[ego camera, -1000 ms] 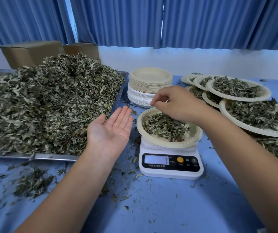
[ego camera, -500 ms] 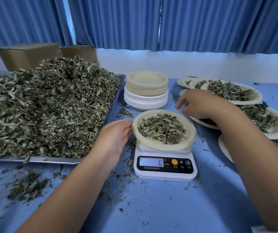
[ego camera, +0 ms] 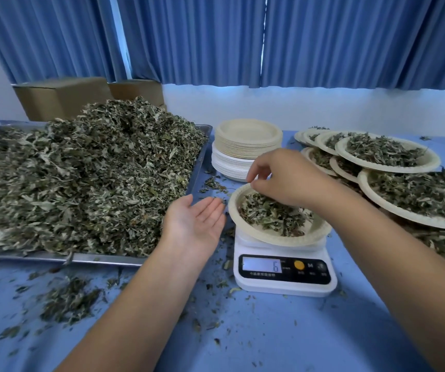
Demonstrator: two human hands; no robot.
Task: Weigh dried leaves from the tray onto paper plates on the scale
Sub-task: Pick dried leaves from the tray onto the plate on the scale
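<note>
- Head view, the surface: smooth blue bench [ego camera: 269,342], littered with leaf crumbs [ego camera: 68,299], thickest at the near left in front of the tray.
- The room: pleated blue curtains [ego camera: 323,38] across the whole back, a pale wall [ego camera: 296,108] strip beneath them, two brown cardboard boxes [ego camera: 62,98] behind the far side of the tray.
- On the left of the bench, a flat metal tray [ego camera: 108,260] with a low shiny rim, heaped high with dried leaves [ego camera: 81,178]: grey-green, crinkled, shredded into small pieces.
- At the back centre, just beside the far right corner of the tray, a stack of paper plates [ego camera: 245,146]: round and shallow, beige ones above, white ones below.
- On the right, filled plates [ego camera: 430,162] overlapping one another, each with a flat mound of the same leaves.
- Near the centre, between the tray and the filled plates, a white scale [ego camera: 283,285] with rounded corners, a black front panel and an orange button; lit display [ego camera: 261,265] showing 6.
- On top of the scale, one cream paper plate [ego camera: 315,234], wider than the scale, carrying a small loose heap of leaves.
- Left hand [ego camera: 194,221]: palm up, fingers straight and pressed together, holding nothing, fingertips just beside the rim of this plate.
- Right hand [ego camera: 283,178]: over the far part of this plate, fingers curled downward, tips at the leaves; not possible to tell whether any leaves are pinched.
</note>
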